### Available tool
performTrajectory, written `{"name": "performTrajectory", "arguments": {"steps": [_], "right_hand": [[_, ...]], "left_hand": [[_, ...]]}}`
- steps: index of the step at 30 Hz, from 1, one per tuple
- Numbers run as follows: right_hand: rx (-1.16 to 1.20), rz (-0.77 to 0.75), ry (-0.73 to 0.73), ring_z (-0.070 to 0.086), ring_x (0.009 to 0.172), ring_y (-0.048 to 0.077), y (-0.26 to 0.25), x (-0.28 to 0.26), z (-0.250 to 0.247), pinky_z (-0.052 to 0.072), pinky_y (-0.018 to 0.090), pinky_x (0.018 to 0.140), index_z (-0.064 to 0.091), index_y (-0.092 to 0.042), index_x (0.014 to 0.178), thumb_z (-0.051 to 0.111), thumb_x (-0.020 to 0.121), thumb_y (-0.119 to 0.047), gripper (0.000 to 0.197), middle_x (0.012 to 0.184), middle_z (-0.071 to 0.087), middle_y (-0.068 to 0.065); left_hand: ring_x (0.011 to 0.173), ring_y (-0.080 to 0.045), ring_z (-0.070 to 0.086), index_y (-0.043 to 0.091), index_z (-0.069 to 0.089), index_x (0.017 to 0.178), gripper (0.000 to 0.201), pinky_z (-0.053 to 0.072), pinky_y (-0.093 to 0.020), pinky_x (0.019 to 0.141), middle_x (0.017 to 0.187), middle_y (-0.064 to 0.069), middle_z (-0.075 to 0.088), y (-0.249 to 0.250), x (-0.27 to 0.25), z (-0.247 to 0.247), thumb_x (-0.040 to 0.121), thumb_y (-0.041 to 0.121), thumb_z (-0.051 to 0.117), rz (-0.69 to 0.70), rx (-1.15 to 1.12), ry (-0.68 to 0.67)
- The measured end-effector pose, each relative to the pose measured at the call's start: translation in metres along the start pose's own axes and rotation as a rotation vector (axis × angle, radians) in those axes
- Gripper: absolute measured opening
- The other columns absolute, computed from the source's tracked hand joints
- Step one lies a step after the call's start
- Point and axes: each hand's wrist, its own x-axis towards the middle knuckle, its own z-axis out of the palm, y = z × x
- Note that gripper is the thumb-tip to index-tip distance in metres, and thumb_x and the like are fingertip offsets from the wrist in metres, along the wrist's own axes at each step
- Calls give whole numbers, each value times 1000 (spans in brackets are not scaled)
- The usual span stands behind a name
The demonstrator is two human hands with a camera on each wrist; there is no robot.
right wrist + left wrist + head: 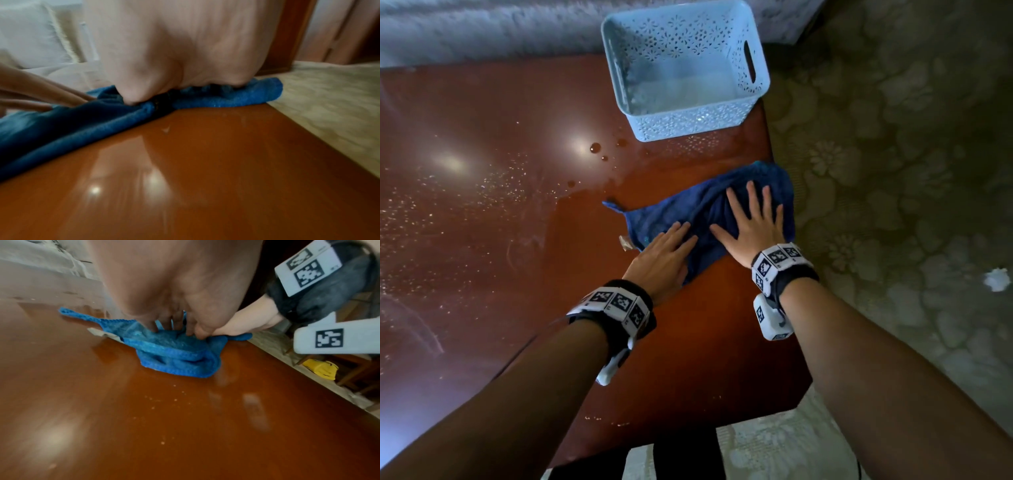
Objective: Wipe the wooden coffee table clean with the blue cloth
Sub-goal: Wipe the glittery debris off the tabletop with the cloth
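Note:
The blue cloth lies bunched near the right edge of the glossy wooden coffee table. My right hand presses flat on its right half, fingers straight and spread. My left hand rests on the cloth's near left part with straight fingers. From the left wrist, the left hand has its fingertips down on the folded cloth. Under the right hand the cloth overhangs the table edge slightly. Water drops and fine specks sit left of the cloth.
A pale blue perforated basket stands at the table's far right corner. A small paper scrap lies by the cloth's left edge. Patterned carpet lies to the right, with a white crumpled bit. A sofa runs along the far side.

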Motion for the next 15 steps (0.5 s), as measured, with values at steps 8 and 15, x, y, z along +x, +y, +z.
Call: {"name": "performTrajectory", "arguments": {"steps": [8, 15], "right_hand": [[84, 82, 24, -15, 145, 28, 23, -92, 46, 5, 55, 116, -7, -35, 150, 27, 87, -73, 81, 159, -15, 4], [88, 161, -92, -29, 141, 23, 20, -172, 81, -8, 55, 115, -25, -39, 143, 16, 84, -78, 82, 153, -32, -3]], "left_hand": [[125, -30, 46, 19, 60, 116, 31, 42, -47, 101, 130, -8, 53, 35, -16, 26, 86, 26, 59, 121, 44, 22], [110, -29, 47, 27, 55, 109, 31, 41, -43, 87, 120, -2, 48, 66, -59, 53, 83, 44, 61, 138, 194, -149]]}}
